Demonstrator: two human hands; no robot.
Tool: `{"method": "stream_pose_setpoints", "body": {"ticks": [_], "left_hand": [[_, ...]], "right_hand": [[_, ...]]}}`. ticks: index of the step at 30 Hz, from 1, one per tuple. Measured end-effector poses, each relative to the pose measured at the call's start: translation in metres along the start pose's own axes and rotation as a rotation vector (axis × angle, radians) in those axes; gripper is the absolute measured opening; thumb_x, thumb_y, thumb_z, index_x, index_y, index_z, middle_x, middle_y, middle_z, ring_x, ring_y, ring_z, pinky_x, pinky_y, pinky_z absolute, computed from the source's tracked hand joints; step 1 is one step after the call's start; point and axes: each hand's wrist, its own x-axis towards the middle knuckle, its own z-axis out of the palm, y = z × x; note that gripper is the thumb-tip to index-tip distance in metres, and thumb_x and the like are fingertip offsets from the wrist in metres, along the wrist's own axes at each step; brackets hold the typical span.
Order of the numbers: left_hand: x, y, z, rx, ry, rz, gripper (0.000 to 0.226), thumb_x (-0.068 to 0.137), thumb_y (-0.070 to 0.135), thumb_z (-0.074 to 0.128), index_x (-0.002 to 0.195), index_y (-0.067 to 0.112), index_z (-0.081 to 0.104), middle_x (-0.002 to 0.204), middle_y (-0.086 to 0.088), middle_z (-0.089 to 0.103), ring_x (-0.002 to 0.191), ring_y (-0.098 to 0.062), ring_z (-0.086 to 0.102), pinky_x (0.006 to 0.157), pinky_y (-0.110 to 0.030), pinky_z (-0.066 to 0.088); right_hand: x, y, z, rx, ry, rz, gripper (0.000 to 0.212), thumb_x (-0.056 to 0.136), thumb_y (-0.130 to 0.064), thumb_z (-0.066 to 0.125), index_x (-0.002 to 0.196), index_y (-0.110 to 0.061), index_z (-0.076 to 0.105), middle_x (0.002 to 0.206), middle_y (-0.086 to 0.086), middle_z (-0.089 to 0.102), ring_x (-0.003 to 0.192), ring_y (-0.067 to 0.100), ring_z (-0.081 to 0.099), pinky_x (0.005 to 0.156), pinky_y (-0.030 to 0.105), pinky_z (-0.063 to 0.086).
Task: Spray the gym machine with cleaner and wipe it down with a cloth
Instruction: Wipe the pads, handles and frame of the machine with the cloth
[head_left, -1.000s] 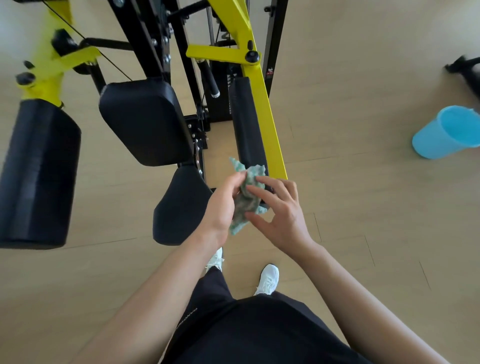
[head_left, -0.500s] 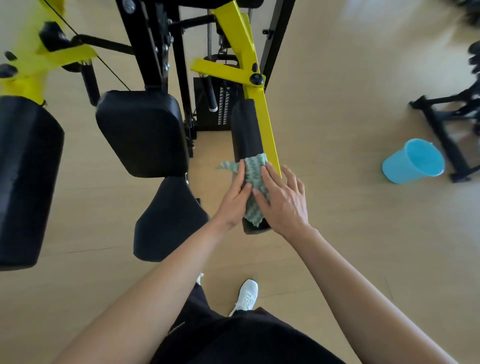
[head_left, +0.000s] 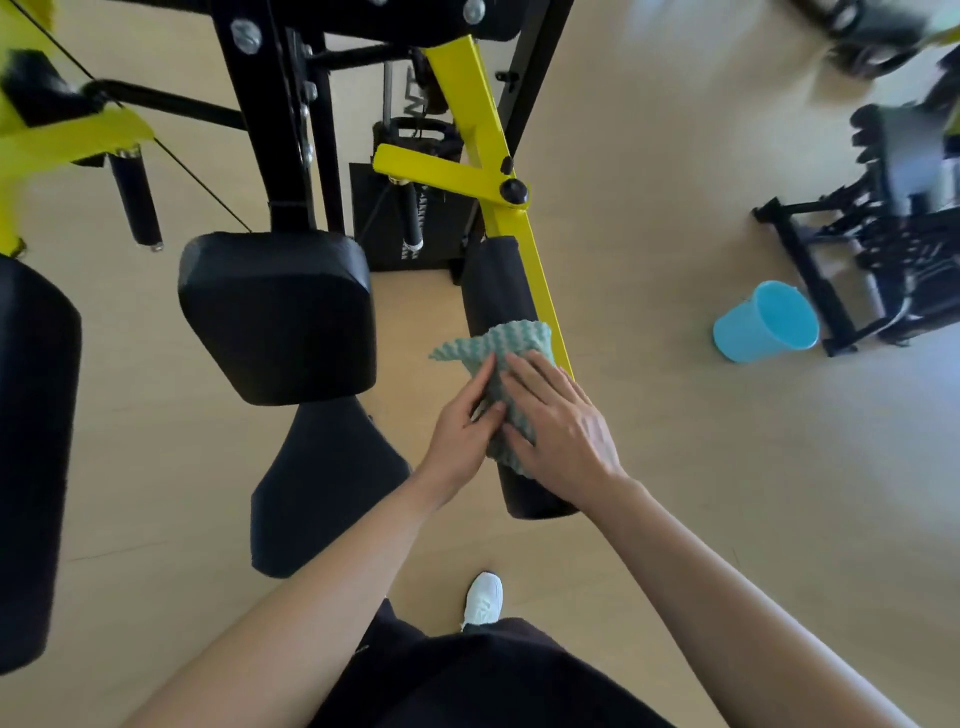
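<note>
Blue bucket (head_left: 748, 338) by rack (head_left: 802, 257), rt of cloth (head_left: 511, 340)

Bright daylight, blurred corners (wide-angle warp)

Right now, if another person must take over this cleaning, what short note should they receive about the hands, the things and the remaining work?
Left hand: open, fingers resting on the cloth's left part.
Right hand: open, flat on the cloth, pressing it onto the pad.
Teal cloth: draped over the black roller pad beside the yellow arm.
Blue bucket: on the floor, to the right. No spray bottle in view.
Done: cloth is on this pad; whether it was sprayed cannot be told.
Left: probably wipe this pad's length, then the back pad, seat and large left pad.
</note>
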Motion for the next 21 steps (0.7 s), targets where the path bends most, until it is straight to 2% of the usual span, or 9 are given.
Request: {"method": "stream_pose_setpoints", "body": {"ticks": [2,5,8,10,12,14,17,19,21], "left_hand": [[0.015,0.008,-0.005,-0.013,-0.019,0.025,0.064,0.104,0.003,0.054,0.160,0.025,0.033,0.151,0.019,0.046,0.131,0.017,0.045,0.107,-0.012,0.043],[0.041,0.017,-0.011,-0.011,0.002,0.078,0.066,0.102,0.007,0.060,0.159,0.028,0.036,0.162,0.009,0.040,0.147,-0.002,0.038,0.120,-0.029,0.038],[0.065,0.025,-0.012,-0.026,0.041,0.109,0.065,0.101,0.010,0.061,0.159,0.029,0.037,0.164,0.007,0.038,0.149,-0.006,0.036,0.122,-0.034,0.036],[0.081,0.034,-0.014,-0.035,0.078,0.111,0.064,0.103,0.009,0.059,0.159,0.028,0.036,0.163,0.006,0.037,0.145,-0.003,0.037,0.114,-0.020,0.040],[0.099,0.041,-0.016,-0.051,0.126,0.115,0.061,0.105,0.008,0.055,0.159,0.025,0.035,0.161,0.007,0.038,0.140,0.000,0.038,0.098,-0.003,0.040],[0.117,0.045,-0.018,-0.064,0.161,0.115,0.058,0.106,0.007,0.051,0.159,0.022,0.035,0.157,0.008,0.040,0.134,0.004,0.041,0.092,0.001,0.038],[0.134,0.048,-0.017,-0.118,0.212,0.078,0.057,0.104,0.017,0.049,0.159,0.024,0.038,0.156,0.006,0.046,0.128,0.005,0.051,0.101,-0.011,0.045],[0.140,0.045,-0.014,-0.150,0.240,0.072,0.060,0.098,0.029,0.050,0.158,0.026,0.041,0.153,0.006,0.051,0.133,-0.003,0.053,0.112,-0.025,0.044],[0.142,0.041,-0.014,-0.174,0.237,0.059,0.058,0.099,0.033,0.049,0.157,0.028,0.042,0.153,0.007,0.053,0.136,-0.005,0.052,0.114,-0.029,0.043]], "right_hand": [[0.014,0.002,-0.005,0.040,-0.068,0.089,0.057,0.086,-0.028,0.073,0.140,-0.012,0.063,0.157,0.000,0.049,0.149,0.019,0.040,0.111,0.042,0.048],[0.043,0.006,-0.014,0.045,-0.172,0.207,0.062,0.090,-0.035,0.071,0.149,-0.023,0.055,0.164,-0.007,0.037,0.153,0.014,0.030,0.109,0.035,0.045],[0.076,0.011,-0.020,0.044,-0.248,0.235,0.066,0.094,-0.036,0.065,0.156,-0.027,0.044,0.168,-0.010,0.028,0.156,0.010,0.020,0.115,0.034,0.039],[0.101,0.016,-0.021,0.053,-0.288,0.234,0.068,0.095,-0.036,0.063,0.158,-0.029,0.039,0.170,-0.011,0.024,0.157,0.009,0.015,0.116,0.034,0.037],[0.126,0.023,-0.019,0.054,-0.300,0.206,0.069,0.095,-0.034,0.063,0.159,-0.028,0.038,0.170,-0.009,0.023,0.158,0.012,0.014,0.116,0.035,0.037],[0.147,0.029,-0.016,0.039,-0.308,0.167,0.070,0.095,-0.034,0.063,0.159,-0.026,0.038,0.170,-0.005,0.023,0.158,0.016,0.015,0.119,0.037,0.034],[0.171,0.037,-0.012,-0.011,-0.335,0.076,0.070,0.093,-0.037,0.065,0.157,-0.021,0.042,0.166,0.002,0.032,0.156,0.022,0.022,0.125,0.041,0.028],[0.183,0.042,-0.011,-0.071,-0.370,0.024,0.072,0.090,-0.041,0.065,0.156,-0.021,0.043,0.161,0.002,0.038,0.154,0.022,0.026,0.127,0.042,0.021],[0.192,0.044,-0.009,-0.111,-0.397,-0.015,0.072,0.088,-0.043,0.065,0.154,-0.022,0.044,0.159,0.001,0.041,0.153,0.020,0.028,0.128,0.039,0.015]]}}
